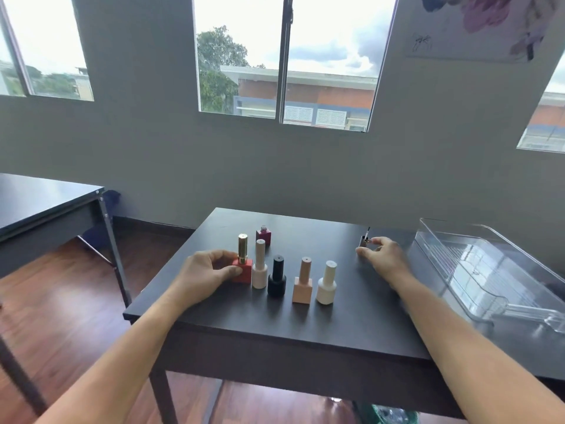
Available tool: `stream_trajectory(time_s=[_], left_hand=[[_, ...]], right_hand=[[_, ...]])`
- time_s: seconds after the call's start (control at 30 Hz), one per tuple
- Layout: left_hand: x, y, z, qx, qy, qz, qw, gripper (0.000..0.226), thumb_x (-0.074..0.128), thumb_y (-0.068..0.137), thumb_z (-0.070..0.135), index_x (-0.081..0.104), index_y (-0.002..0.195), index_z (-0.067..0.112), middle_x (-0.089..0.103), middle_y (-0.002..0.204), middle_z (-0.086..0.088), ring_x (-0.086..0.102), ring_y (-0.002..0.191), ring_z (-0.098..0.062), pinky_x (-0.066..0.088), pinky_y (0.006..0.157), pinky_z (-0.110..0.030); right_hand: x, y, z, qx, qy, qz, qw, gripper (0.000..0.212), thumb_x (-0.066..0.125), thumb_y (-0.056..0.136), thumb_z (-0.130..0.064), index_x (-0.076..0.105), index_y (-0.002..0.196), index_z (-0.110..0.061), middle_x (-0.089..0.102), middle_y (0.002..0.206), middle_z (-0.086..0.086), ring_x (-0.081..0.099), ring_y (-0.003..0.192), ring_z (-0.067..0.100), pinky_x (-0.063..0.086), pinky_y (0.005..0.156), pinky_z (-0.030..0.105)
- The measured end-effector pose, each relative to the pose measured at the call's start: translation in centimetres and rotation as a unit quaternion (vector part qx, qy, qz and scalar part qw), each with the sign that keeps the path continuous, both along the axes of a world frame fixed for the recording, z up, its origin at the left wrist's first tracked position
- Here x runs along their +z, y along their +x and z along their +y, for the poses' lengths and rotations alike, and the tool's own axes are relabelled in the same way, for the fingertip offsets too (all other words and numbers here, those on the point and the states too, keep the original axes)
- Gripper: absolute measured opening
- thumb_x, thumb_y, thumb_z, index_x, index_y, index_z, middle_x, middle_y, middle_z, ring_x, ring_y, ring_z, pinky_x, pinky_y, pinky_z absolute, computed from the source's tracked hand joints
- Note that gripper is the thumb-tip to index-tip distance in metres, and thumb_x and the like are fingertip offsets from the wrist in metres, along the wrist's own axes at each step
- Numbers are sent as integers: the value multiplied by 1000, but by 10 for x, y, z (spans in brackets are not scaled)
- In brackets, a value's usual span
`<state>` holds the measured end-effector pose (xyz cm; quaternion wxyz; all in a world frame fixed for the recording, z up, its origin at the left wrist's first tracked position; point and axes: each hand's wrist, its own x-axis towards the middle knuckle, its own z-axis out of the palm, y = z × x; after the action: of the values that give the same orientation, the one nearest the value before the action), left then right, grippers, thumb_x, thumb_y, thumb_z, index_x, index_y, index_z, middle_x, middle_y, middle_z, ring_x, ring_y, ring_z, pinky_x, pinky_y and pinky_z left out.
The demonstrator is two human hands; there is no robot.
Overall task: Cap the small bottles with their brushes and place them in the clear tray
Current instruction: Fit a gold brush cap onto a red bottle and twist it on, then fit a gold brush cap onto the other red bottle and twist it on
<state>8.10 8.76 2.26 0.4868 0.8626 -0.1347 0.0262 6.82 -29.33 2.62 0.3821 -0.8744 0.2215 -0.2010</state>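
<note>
Several small bottles stand in a group on the dark table (275, 325). My left hand (208, 270) grips the square base of a red bottle (243, 270) with a gold cap. Beside it stand a cream bottle (260, 269), a black bottle (276, 276), a peach bottle (302, 281) and a white bottle (326, 283), all capped. Behind them a magenta bottle (264, 235) stands uncapped. My right hand (382, 258) pinches a silver brush cap (364, 240), brush pointing up. The clear tray (477, 270) lies to the right and holds nothing.
A second dark table (46, 209) stands to the left across a gap of wooden floor. The wall with windows rises behind the work table. The tray's handle (532, 316) sticks out toward the table's front right.
</note>
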Motion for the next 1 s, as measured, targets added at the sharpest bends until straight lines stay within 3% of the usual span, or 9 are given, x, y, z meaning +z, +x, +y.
stream_trajectory(time_s=[0.1,0.23,0.5,0.63,0.77,0.9,1.0], left_hand=[[-1,0,-2,-2,-5,-2,1000,25,80,80,22,75,104,25,76,95,16,68,91,1,50,98,-31],[-1,1,-2,-15,-12,9,1000,26,79,81,20,75,105,25,76,98,13,69,95,-5,50,100,-35],[8,10,13,-107,-18,88,990,41,67,84,3,69,111,34,76,102,12,69,100,-5,48,100,-30],[12,31,18,-65,-45,75,994,32,65,87,7,71,103,34,75,102,6,69,102,-9,52,92,-26],[11,62,4,-29,-59,63,996,24,75,83,23,72,106,30,74,105,4,68,103,-9,49,100,-32],[10,89,-24,-23,-34,61,997,42,82,76,27,67,116,25,68,112,-3,66,102,-15,50,99,-33],[8,106,-42,-33,-7,81,996,61,88,68,31,62,123,23,65,112,-4,65,104,-21,50,99,-38]], right_hand=[[2,8,4,-17,-17,11,1000,53,74,80,-31,59,125,-8,59,125,19,53,119,33,41,98,36],[1,17,5,-36,-36,14,999,41,70,82,-29,64,116,-8,64,121,18,57,115,33,46,95,39],[-5,13,1,-20,-25,-32,999,20,70,80,-24,70,92,-8,73,93,12,65,94,31,48,78,34],[1,-4,7,11,7,-83,996,9,70,78,-20,67,82,-13,74,80,7,71,73,27,52,73,37],[9,-28,22,66,32,-106,992,11,70,83,-27,63,84,-18,72,73,-1,72,62,21,54,65,42],[23,-51,40,108,47,-124,985,14,69,86,-29,66,92,-17,70,71,-1,69,60,19,50,56,33],[32,-64,55,129,45,-134,982,14,67,88,-28,67,98,-18,68,72,-2,68,62,20,50,59,33]])
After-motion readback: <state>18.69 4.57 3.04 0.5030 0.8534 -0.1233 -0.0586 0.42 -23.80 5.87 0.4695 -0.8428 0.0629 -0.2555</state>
